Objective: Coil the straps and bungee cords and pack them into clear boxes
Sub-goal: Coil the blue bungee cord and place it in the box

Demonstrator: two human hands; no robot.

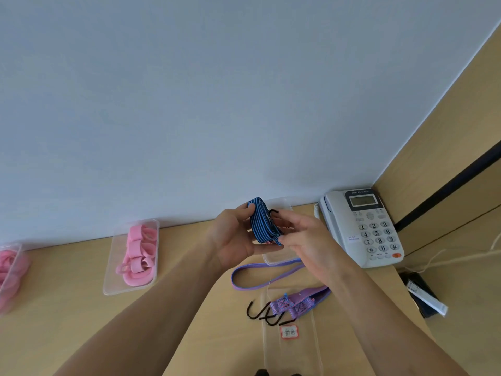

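Holding: my left grip [235,240] is curled round the blue bungee cord [261,226], a flat striped coil. My thumb is under it and my fingers are at its left edge.
Right grip: my right grip [306,240] pinches the coil's right side. The thumb is at the lower edge and the fingertips are up by the black hook [273,211] that pokes out near the top.
Blue cord's place: raised in the air between both grips, above the surface [67,294]. From my view it is in front of the clear box [279,260] by the wall, and not inside it.
Purple bungee cord [252,278]: lies uncoiled on the surface just on my side of that box, with its loop out to the left. Its stitched ends and its two hooks [261,313] rest on the clear lid [292,356].
Clear lid: flat on the surface close to me, carrying a small red-edged label [289,332]. I cannot read the writing on it.
Pink straps [138,253]: coiled inside a second clear box [113,280], well to the left against the wall.
Far left: a third box [10,272] with more pink in it, blurred at the picture's edge.
Telephone [363,226]: pale, with a keypad, just right of the clear box in the corner.
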